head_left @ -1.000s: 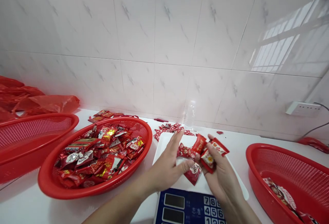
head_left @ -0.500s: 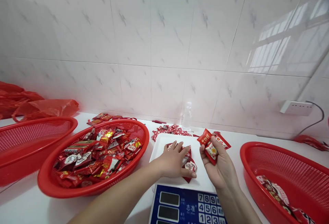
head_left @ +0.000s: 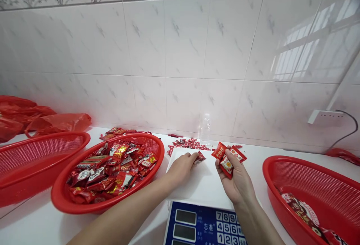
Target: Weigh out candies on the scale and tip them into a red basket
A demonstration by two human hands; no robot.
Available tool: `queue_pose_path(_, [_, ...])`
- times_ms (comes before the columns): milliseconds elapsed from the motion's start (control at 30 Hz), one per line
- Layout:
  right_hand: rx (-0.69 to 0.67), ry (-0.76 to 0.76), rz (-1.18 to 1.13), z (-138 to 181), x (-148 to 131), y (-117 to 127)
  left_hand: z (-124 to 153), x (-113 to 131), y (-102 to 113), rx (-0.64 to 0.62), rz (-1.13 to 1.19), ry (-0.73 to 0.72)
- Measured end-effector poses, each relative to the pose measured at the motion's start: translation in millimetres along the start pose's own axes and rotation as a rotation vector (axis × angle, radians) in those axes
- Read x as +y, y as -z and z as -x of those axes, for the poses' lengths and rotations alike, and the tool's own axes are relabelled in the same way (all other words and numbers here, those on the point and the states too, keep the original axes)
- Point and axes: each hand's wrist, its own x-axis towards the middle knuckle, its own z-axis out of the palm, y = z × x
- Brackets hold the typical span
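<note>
My left hand [head_left: 182, 167] is closed over the white weighing pan [head_left: 201, 188], with a dark red candy packet [head_left: 200, 158] sticking out past its fingertips. Most of what the fingers grip is hidden behind the hand. To the right, my right hand [head_left: 234, 177] holds several red candy packets [head_left: 226, 165] fanned out between thumb and fingers, above the pan's right edge. Below the pan is the scale's blue panel [head_left: 205, 224] with number keys and grey displays. A red oval basket [head_left: 60, 196] heaped with wrapped candies [head_left: 112, 174] stands left of the scale.
Another red basket [head_left: 281, 162] at right holds a few packets. A third basket [head_left: 42, 140] and red plastic bags [head_left: 56, 123] lie far left. Behind the pan are small red packets [head_left: 185, 144] and a clear bottle [head_left: 206, 129]. A power strip [head_left: 323, 116] is by the tiled wall.
My left hand has gone from spread over the packets on the pan to closed around them, lifting them off its surface. My right hand keeps its packets and shifts slightly left.
</note>
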Motion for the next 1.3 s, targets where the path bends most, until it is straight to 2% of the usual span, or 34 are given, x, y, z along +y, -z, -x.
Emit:
queue_pose_path(167, [-0.029,-0.016,0.062,1,8,1,-8,-2,11,0.166,0.451,0.159])
queue_pose_path(333, [-0.140,0.010,0.245,13,19,-3,-1,11,5,0.140,0.903,0.357])
queue_pose_path(467, [-0.270,0.157,0.502,17,28,-3,13,30,-12,0.136,1.136,0.422])
queue_pose_path(633, [-0.312,0.397,0.826,11,37,4,25,50,-23,0.102,1.508,0.481])
queue_pose_path(733, [-0.352,0.501,0.928,11,43,7,29,53,-24,0.109,1.556,0.517])
queue_pose_path(933, [-0.447,0.703,1.195,15,55,12,31,51,-17,0.156,1.638,0.471])
queue_pose_path(1033, [-0.444,0.765,1.240,16,61,14,32,52,-10,0.101,1.618,0.523])
queue_pose_path(1167, [-0.487,0.731,1.240,20,65,14,35,54,-5,0.024,1.621,0.454])
queue_pose_path(1300, [-0.532,0.637,1.194,28,68,13,38,53,-13,-0.011,1.518,0.388])
